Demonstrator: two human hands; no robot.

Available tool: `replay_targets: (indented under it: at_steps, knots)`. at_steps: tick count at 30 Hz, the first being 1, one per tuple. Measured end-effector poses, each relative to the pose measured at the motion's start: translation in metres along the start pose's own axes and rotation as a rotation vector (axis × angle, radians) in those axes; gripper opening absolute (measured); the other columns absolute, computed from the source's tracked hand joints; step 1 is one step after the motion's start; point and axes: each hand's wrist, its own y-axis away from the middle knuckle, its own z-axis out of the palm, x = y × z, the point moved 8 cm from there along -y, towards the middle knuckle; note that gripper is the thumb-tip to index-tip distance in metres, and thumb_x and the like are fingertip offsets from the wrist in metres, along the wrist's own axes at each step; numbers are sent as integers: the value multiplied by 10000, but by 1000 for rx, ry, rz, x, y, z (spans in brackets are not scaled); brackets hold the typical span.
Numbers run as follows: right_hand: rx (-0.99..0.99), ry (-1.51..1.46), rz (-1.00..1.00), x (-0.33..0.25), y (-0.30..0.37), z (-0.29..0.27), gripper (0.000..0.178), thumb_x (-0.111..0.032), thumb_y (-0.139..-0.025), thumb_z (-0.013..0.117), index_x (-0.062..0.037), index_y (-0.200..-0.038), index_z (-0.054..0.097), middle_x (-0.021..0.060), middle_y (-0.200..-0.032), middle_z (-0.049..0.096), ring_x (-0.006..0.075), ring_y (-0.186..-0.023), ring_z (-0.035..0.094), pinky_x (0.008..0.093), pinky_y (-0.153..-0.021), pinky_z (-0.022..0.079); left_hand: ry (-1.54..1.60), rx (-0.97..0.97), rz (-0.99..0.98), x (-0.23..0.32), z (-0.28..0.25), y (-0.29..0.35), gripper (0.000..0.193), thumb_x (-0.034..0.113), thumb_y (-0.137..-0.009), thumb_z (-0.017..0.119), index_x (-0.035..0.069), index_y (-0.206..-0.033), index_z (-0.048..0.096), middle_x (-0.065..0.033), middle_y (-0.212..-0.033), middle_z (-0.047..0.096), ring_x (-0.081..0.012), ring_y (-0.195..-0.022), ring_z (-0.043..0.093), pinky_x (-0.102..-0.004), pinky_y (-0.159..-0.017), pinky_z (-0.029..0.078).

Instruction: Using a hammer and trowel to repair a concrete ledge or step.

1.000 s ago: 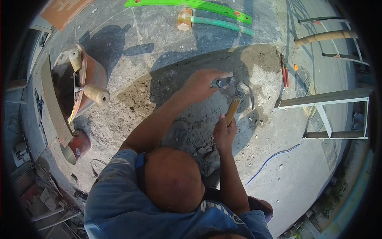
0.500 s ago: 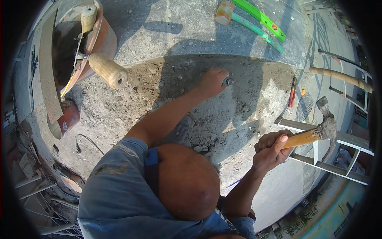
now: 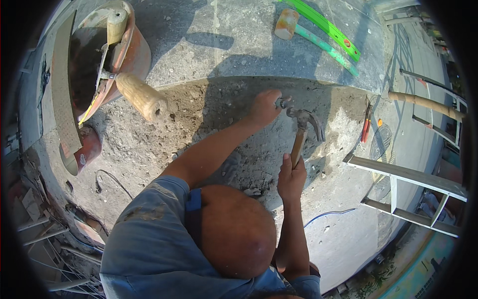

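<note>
My left hand (image 3: 266, 106) is closed around a chisel-like metal tool (image 3: 283, 102), whose grey end sticks out on the right of the fist; the rest is hidden. Beneath that hand lies rough, broken grey ground, just below the edge of a smooth slab (image 3: 249, 55). My right hand (image 3: 291, 179) grips the wooden handle of a claw hammer (image 3: 304, 118), thumb along the shaft. The hammer's striking face is right beside the tool's end; whether they touch I cannot tell. Its claw points away to the right.
On the slab lie a rubber mallet (image 3: 287, 24) with a teal handle and a green level (image 3: 326, 29). Wooden-handled tools (image 3: 139, 95) rest in a bucket (image 3: 134, 55) at left. Red-handled pliers (image 3: 366, 124) and a metal ladder (image 3: 408, 174) are at right.
My right hand has swung the hammer leftward from beside the ladder, bringing its head up to the tool's end. My left hand keeps its grip in about the same spot.
</note>
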Motion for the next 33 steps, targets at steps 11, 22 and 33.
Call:
replay_targets:
  at_steps: [11,22,33]
  knots:
    - [233,-297,-261,-19,9,-17,289,-298,-988,501,-62,-836,434,23,-565,448,137,-489,448,298,-466,386,9,5,-45,9,9,5,260,43,-774,698,2,-708,450,-184,-624,420,-357,-556,432,-421,-528,352]
    - [732,-759,-600,-174,37,-160,420,-444,-1003,435,-156,-733,292,-43,-561,211,62,-422,234,176,-347,165,5,3,-45,6,-2,-2,220,-9,-721,690,10,-748,473,-190,-667,464,-382,-599,487,-416,-541,379]
    - [130,-498,-147,-93,7,-72,321,-307,-997,506,-83,-780,432,-45,-555,371,25,-435,329,200,-369,261,19,1,-103,-18,-3,4,253,67,-762,717,3,-776,473,-185,-689,484,-363,-628,484,-427,-561,381]
